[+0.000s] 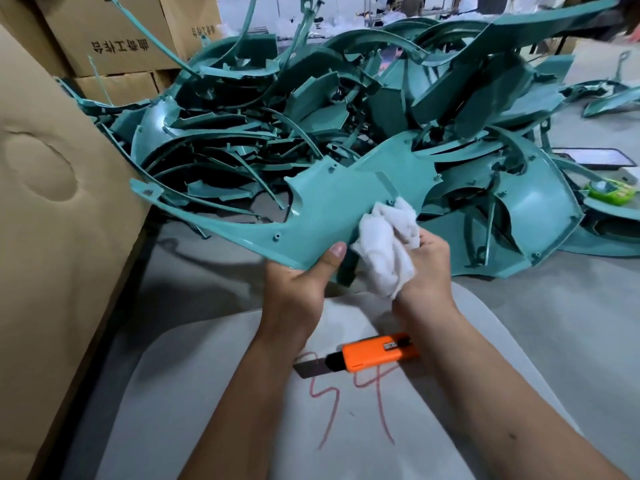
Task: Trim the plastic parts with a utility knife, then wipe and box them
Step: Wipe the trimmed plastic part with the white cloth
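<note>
Teal moulded plastic panel [332,209] sits pinched under my left hand [298,282] — thumb on top, fingers curled beneath its lower edge. My right hand [426,268] grips the crumpled white cloth [384,247] against the panel just beyond that thumb; I'd wipe in long strokes away from it — the orange utility knife [374,353] lies below my wrists.

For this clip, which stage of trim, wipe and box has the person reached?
Wiping. The orange utility knife lies set down on the white sheet with its blade out, so trimming of this piece looks finished. The left hand grips the teal plastic part by its near edge while the right hand presses a white cloth against it. Boxing remains, as does the large pile of teal parts behind.
</note>
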